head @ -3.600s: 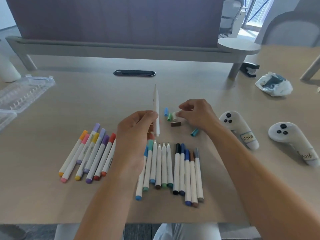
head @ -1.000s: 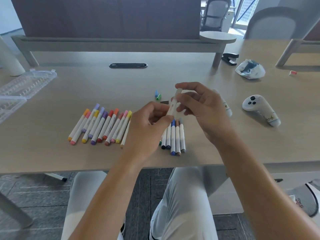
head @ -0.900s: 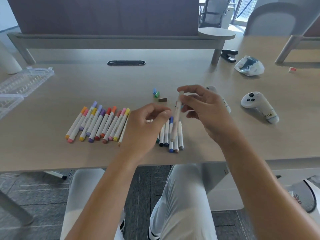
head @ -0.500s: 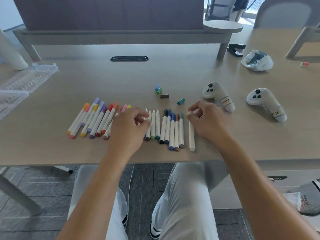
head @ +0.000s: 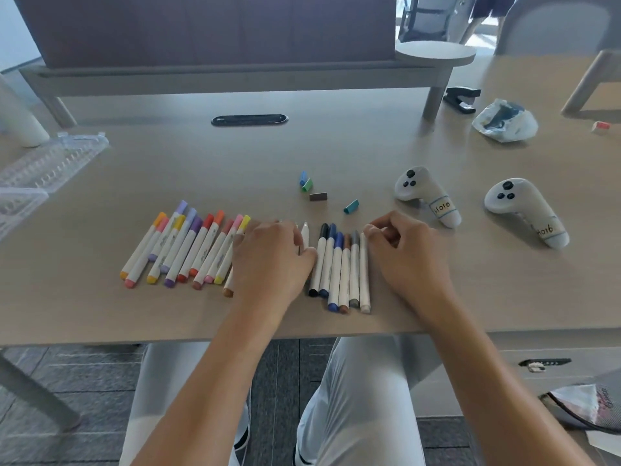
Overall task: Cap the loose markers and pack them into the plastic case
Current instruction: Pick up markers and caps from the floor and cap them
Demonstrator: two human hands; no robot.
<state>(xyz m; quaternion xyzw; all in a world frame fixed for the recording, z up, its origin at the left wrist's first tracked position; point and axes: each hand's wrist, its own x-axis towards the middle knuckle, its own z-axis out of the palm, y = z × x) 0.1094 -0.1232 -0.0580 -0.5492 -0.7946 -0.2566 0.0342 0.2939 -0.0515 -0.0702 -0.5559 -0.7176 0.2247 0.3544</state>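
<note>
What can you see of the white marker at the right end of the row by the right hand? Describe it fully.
The white marker is a slim, plastic-looking barrel, white from cap to base with no coloured band showing. It lies flat on the table, lengthwise away from the person, outermost in its row, alongside a grey-capped marker. Its far, capped end meets the fingertips of the right hand; whether they pinch it cannot be told.

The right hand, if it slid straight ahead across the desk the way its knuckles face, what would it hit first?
Probably the teal cap, lying loose just beyond the right hand. The nearer white controller sits off to the right of that line, though depth in this wide-angle view is hard to judge.
</note>
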